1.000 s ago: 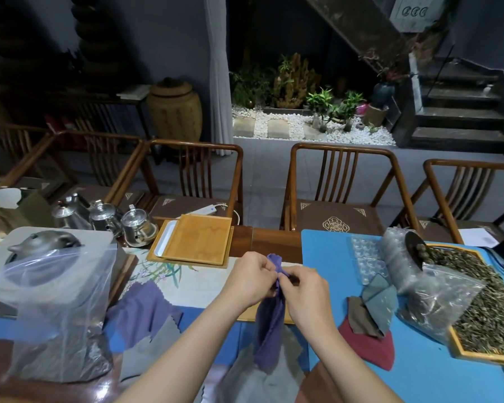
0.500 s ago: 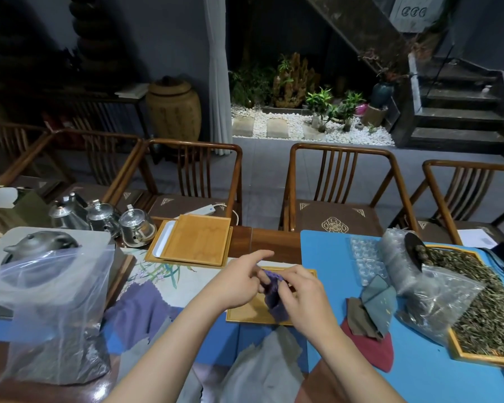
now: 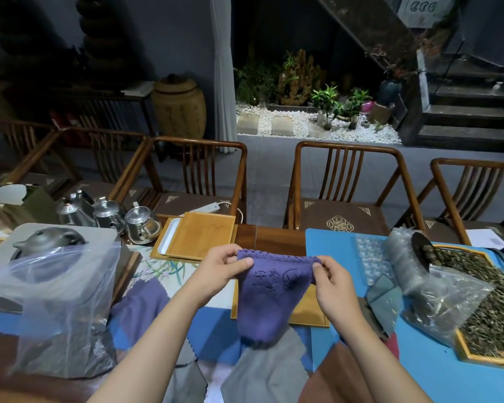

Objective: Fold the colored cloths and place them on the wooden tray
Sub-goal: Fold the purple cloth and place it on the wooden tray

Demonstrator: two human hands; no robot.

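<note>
A purple cloth (image 3: pixel 269 298) with a scalloped top edge and dark printed marks hangs spread above the table. My left hand (image 3: pixel 218 267) pinches its top left corner and my right hand (image 3: pixel 333 282) pinches its top right corner. Behind and under the cloth lies a flat wooden tray (image 3: pixel 310 312), mostly hidden by it. Another purple cloth (image 3: pixel 141 309) lies flat to the left. Grey cloths (image 3: pixel 269 376) lie at the near edge. Folded teal and brown cloths (image 3: pixel 386 301) and a red cloth (image 3: pixel 393 346) sit to the right on the blue mat.
A second wooden tray (image 3: pixel 205 235) on a white dish sits further back. Left: metal teapots (image 3: pixel 141 223) and a clear plastic bag (image 3: pixel 58 309) over a dark teapot. Right: bubble wrap, a bag (image 3: pixel 445 301) and a tray of dried leaves (image 3: pixel 489 312). Chairs line the far side.
The purple cloth was bunched between both hands near the tray. My hands have moved apart and lifted, and the cloth now hangs spread open between them.
</note>
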